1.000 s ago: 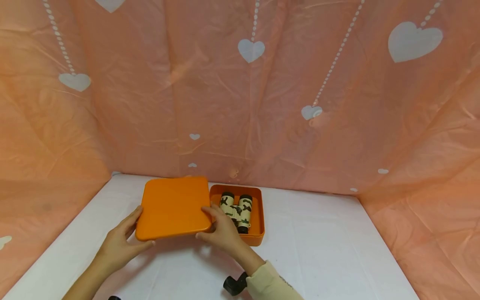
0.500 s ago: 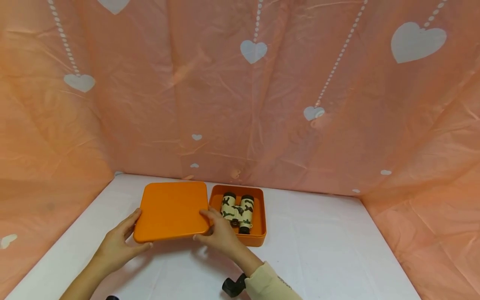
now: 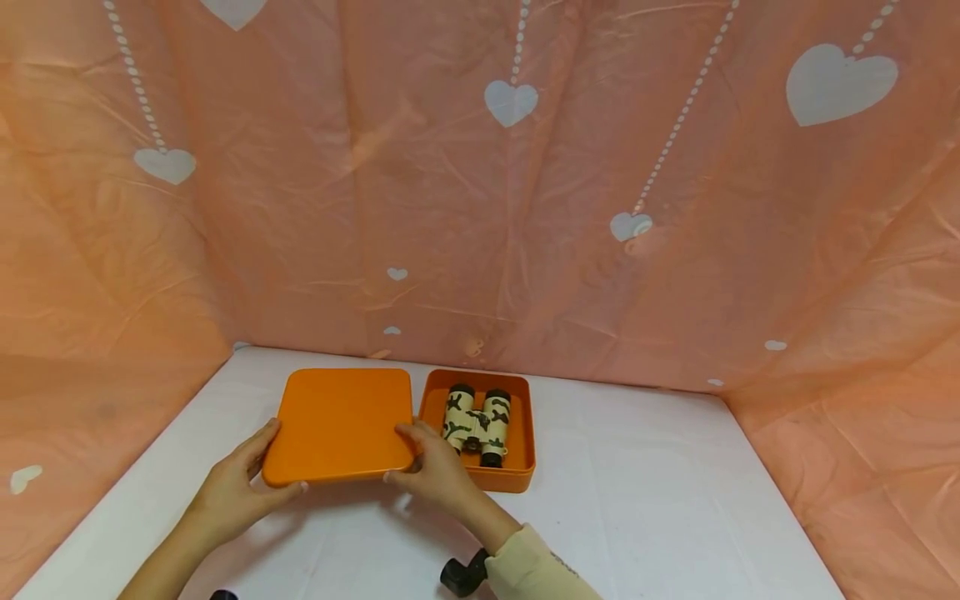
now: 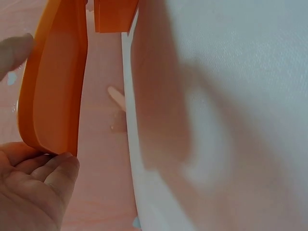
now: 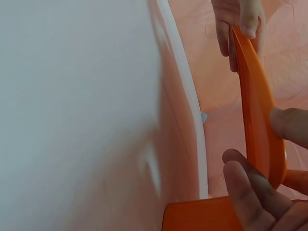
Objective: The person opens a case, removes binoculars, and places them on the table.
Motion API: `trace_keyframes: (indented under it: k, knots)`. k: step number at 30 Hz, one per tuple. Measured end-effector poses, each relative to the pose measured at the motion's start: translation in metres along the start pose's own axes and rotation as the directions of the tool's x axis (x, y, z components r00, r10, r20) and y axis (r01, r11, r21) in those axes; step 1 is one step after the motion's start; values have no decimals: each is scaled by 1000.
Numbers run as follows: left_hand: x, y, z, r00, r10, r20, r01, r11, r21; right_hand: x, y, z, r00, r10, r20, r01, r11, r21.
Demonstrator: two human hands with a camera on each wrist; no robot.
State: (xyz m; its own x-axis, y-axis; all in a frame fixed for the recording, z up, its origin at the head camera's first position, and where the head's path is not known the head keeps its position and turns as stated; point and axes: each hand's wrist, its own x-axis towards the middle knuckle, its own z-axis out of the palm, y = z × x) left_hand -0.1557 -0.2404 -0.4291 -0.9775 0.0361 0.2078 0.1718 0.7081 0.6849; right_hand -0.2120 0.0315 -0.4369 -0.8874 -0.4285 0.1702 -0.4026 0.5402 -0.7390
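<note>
An orange lid [image 3: 341, 425] is held over the table, level with the left of a matching orange box [image 3: 504, 481]. My left hand [image 3: 232, 493] grips the lid's left side, thumb at the near edge and fingers along the side. On the opposite side my right hand [image 3: 441, 475] pinches the lid's near right corner. From the left wrist view, the lid's hollow underside [image 4: 57, 86] and raised rim show, with its shadow on the table. Camouflage-patterned binoculars [image 3: 480, 425] lie inside the uncovered box, their lower left end hidden by the right hand.
The white-covered table [image 3: 645, 500] backs onto a peach curtain [image 3: 480, 208] printed with hearts, and more curtain hangs on both sides. A black curved piece [image 3: 461, 577] shows beside the right sleeve [image 3: 536, 567]. Another small dark thing [image 3: 223, 595] is cut off at the bottom edge.
The lid has come down a little and slightly left, its right edge drawing off the box's left side. Both hands have kept their grip. The head view has shifted slightly.
</note>
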Motion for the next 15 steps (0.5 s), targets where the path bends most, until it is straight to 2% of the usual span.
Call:
trace_keyframes:
  k: [10, 15]
  knots:
    - [-2, -4, -2, 1000, -20, 20, 20, 1000, 5, 1, -2, 4, 999, 5, 53, -5, 1000, -7]
    - [-3, -6, -2, 998, -43, 40, 41, 997, 69, 0, -3, 7, 995, 10, 97, -7, 999, -35]
